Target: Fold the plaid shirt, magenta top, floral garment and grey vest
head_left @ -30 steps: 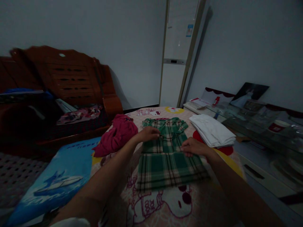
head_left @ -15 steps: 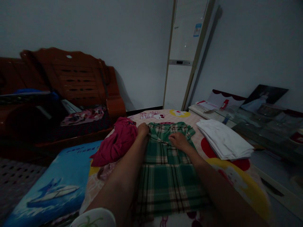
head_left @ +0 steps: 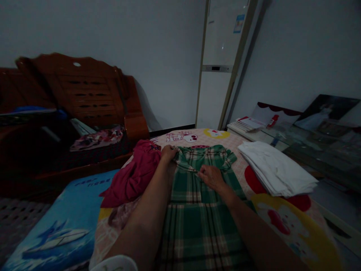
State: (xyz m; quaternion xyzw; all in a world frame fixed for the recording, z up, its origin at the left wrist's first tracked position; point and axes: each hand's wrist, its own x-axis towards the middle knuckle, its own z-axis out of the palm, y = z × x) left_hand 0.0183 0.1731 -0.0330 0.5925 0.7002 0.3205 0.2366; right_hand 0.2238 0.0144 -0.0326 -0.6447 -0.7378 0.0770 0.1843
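A green plaid garment (head_left: 194, 222), with a collar and short sleeves, lies spread in front of me. My left hand (head_left: 169, 152) is closed on its left shoulder edge near the top. Lower down, my right hand (head_left: 210, 176) pinches the cloth at the neckline, close to the middle of the chest. Left of my left forearm lies a crumpled magenta garment (head_left: 135, 171). On the right a folded white cloth (head_left: 278, 167) rests apart from both hands.
A patterned pink cover (head_left: 183, 137) lies under the clothes. Beside it on the left is a blue printed mat (head_left: 67, 222). Behind stand a wooden sofa (head_left: 93, 90) and a tall white air conditioner (head_left: 214, 94). Along the right runs a glass-topped cabinet (head_left: 313, 145) holding papers and a photo.
My right hand has moved slightly down and left to the neckline and now pinches cloth there. The left hand still holds the shoulder edge. The view has shifted slightly.
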